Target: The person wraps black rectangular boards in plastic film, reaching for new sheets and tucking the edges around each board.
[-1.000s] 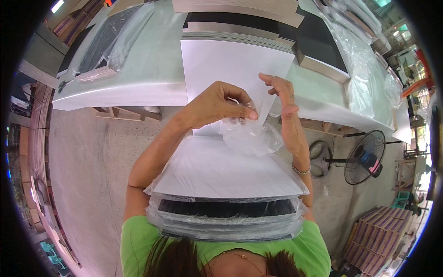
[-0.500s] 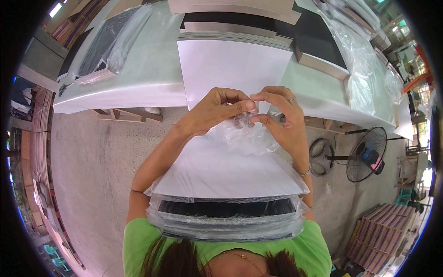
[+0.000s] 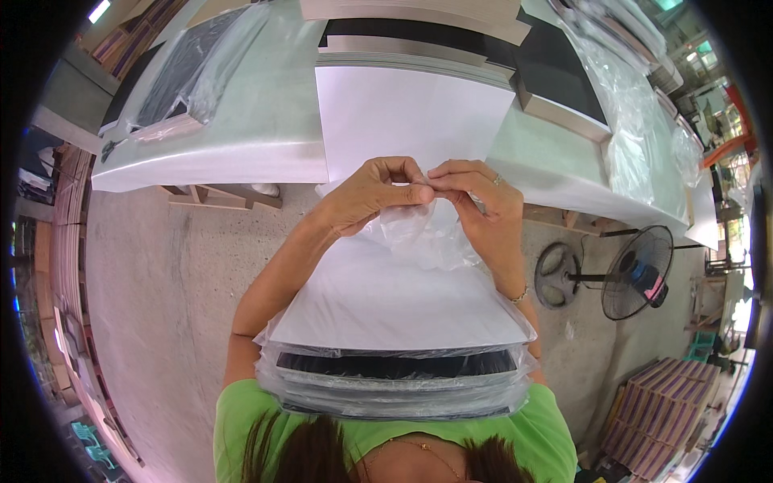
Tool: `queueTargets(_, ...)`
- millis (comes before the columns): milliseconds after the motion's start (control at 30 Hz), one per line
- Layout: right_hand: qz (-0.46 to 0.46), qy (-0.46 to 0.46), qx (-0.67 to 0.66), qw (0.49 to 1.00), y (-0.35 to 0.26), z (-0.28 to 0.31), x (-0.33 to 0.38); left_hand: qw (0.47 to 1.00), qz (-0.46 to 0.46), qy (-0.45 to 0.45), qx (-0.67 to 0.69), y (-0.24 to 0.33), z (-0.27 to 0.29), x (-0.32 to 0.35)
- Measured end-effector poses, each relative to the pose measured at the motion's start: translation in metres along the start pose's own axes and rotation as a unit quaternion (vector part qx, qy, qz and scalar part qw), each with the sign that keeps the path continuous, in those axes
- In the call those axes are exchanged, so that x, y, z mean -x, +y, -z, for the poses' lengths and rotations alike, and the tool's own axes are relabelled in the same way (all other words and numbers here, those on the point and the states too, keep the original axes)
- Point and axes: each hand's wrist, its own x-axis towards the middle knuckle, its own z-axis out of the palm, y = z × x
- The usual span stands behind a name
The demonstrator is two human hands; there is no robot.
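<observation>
A thick stack of white and black boards (image 3: pixel 394 310) in clear plastic lies against my front, below my hands. The gathered loose end of the clear plastic bag (image 3: pixel 423 233) rises from its far side. My left hand (image 3: pixel 362 197) pinches this film between thumb and curled fingers. Its fingertips meet those of my right hand (image 3: pixel 487 211), whose thumb and forefinger also close on the plastic. Just beyond the hands, a stack of white boards (image 3: pixel 415 121) overhangs the table edge. How the lower part of the bag is folded is hidden.
A pale covered table (image 3: pixel 233 165) runs across the far side. On it are a plastic-wrapped dark board (image 3: pixel 181 72) at left, black-topped boards (image 3: pixel 560 68) and loose plastic film (image 3: pixel 632 145) at right. A standing fan (image 3: pixel 640 270) and striped bundle (image 3: pixel 664 414) are on the right floor.
My right thumb and fingers, spread apart before, have come together at the film. Both hands now meet at the fingertips, and the crumpled plastic between them hangs smoother.
</observation>
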Motion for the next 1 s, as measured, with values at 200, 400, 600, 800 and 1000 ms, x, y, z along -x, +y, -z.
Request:
queueTargets(200, -0.023, -0.006, -0.348, 0.937, 0.015, 0.005, 0.0, 0.99, -0.031, 0.123, 0.056, -0.001, 0.017, 0.002)
queueTargets(400, -0.083, 0.012, -0.18, 0.98, 0.013, 0.0, -0.004, 0.941, -0.205, 0.14, -0.23, 0.004, -0.004, -0.001)
queueTargets(600, -0.249, -0.045, -0.366, 0.896, 0.019, 0.011, -0.002, 0.987, -0.097, 0.006, -0.126, 0.01, -0.012, 0.004)
queueTargets(800, -0.177, -0.191, -0.462, 0.848, 0.067, 0.034, 0.031, 0.992, 0.035, 0.057, 0.11, 0.02, 0.015, 0.008)
queueTargets(1000, -0.297, 0.161, -0.722, 0.604, 0.049, 0.041, 0.021, 0.96, -0.165, -0.106, -0.201, -0.01, 0.039, 0.027)
